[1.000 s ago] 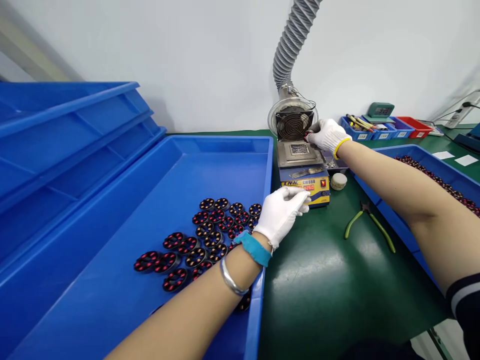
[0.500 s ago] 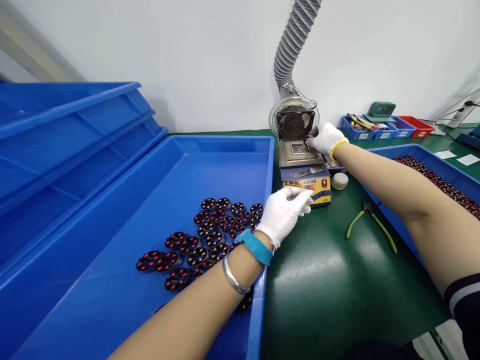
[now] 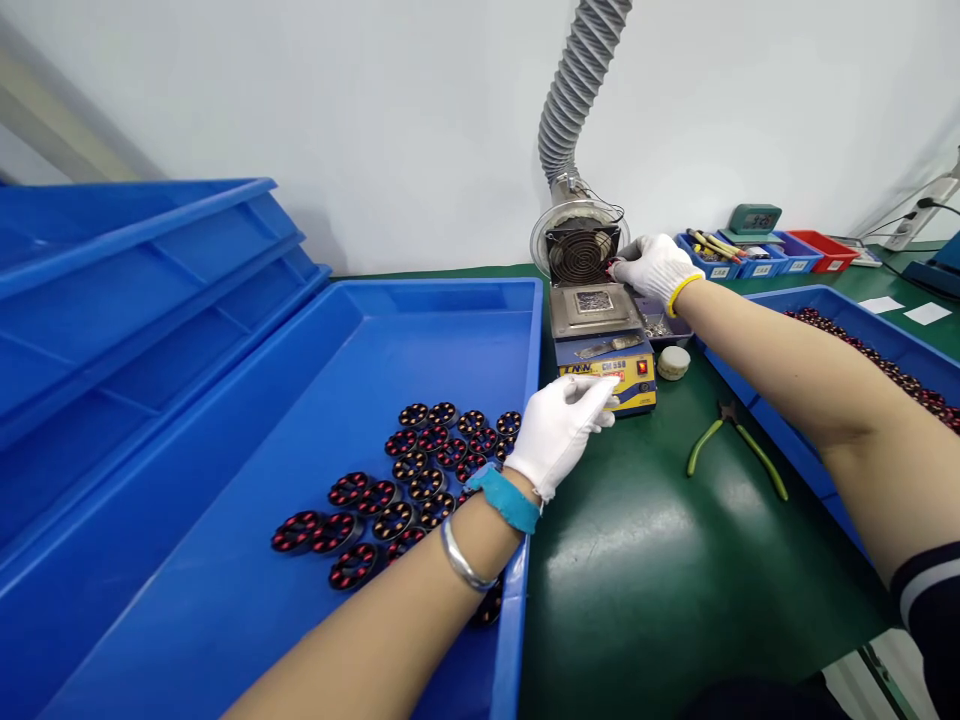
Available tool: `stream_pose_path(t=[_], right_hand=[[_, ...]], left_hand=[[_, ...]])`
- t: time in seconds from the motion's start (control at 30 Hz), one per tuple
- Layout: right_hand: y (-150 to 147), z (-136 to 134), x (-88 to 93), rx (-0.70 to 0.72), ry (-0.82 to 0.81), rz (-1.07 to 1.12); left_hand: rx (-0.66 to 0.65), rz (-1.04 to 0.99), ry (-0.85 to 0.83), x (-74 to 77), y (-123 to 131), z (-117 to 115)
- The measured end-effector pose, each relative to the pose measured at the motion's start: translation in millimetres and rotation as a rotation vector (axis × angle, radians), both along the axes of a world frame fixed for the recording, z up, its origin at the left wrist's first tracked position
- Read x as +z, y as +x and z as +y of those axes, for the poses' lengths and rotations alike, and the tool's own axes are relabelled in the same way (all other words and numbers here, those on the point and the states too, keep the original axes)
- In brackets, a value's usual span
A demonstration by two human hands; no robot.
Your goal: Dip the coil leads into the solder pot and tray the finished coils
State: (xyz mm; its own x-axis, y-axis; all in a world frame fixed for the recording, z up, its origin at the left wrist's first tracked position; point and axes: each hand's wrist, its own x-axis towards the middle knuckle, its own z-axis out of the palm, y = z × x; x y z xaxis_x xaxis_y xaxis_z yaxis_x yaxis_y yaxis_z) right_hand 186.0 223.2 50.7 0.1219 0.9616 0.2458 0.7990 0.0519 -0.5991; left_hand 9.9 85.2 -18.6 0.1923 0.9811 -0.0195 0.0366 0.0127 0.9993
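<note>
Right hand (image 3: 658, 272), white glove, upper right of centre: fingertips pinched on a small ring part (image 3: 610, 267), mostly hidden by the glove. Part sits just right of the fan (image 3: 583, 258), above the right side of the metal-topped unit (image 3: 564, 318). Left hand (image 3: 553, 428), also gloved, mid-frame: thumb and index tips look closed together, can't make out whether anything is between them. It's in front of the unit's yellow panel (image 3: 638, 393), wrist over the right wall of the large blue tray (image 3: 427, 350). Teal band (image 3: 508, 497) and silver bracelet (image 3: 463, 560) on that arm. Batch of black rings (image 3: 379, 497) with red or gold dots lies in that tray, lower left of centre. Green-handled pliers (image 3: 705, 446) on the green table (image 3: 637, 580), right of centre; round lidded jar (image 3: 673, 362) near the unit. Second blue tray (image 3: 765, 400) at right edge, more parts (image 3: 892, 368) inside. Small bins (image 3: 829, 260) and clock (image 3: 755, 219) upper right, stacked trays (image 3: 150, 270) upper left, grey hose (image 3: 577, 90) top centre.
</note>
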Motion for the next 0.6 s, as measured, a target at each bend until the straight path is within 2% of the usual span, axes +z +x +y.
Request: stream_pose_path(t=[0.07,0.13,0.2,0.23,0.27,0.33,0.4,0.47,0.53,0.6], right_hand=[[9,-11,5.5,0.035,0.016,0.125],[25,-25,8.4,0.064,0.038,0.227],[47,-41,9.4,0.066,0.037,0.301],[61,-49,9.3,0.056,0.026,0.322],[75,-57,8.7,0.034,0.008,0.321],[107,-74,5.8,-0.026,-0.064,0.247],[137,-87,-0.9,-0.090,-0.210,0.040],[162,-95,-12.5,-0.127,-0.402,-0.283],[179,-98,-27.7,-0.130,-0.540,-0.544],[188,-99,-43.1,-0.115,-0.613,-0.648]], left_hand=[[0.057,0.026,0.089,-0.3,-4,3],[0.189,0.121,0.224,1.0,-14,10],[0.364,0.347,0.371,3.1,-31,23],[0.402,0.508,0.412,3.7,-41,32],[0.376,0.696,0.397,3.8,-52,41],[0.159,1.029,0.271,1.9,-71,58],[-0.093,1.197,0.182,-1.3,-84,68],[-0.296,1.262,0.145,-3.7,-88,71],[-0.381,1.340,0.125,-3.7,-86,68],[-0.376,1.442,0.103,-1.8,-82,64]])
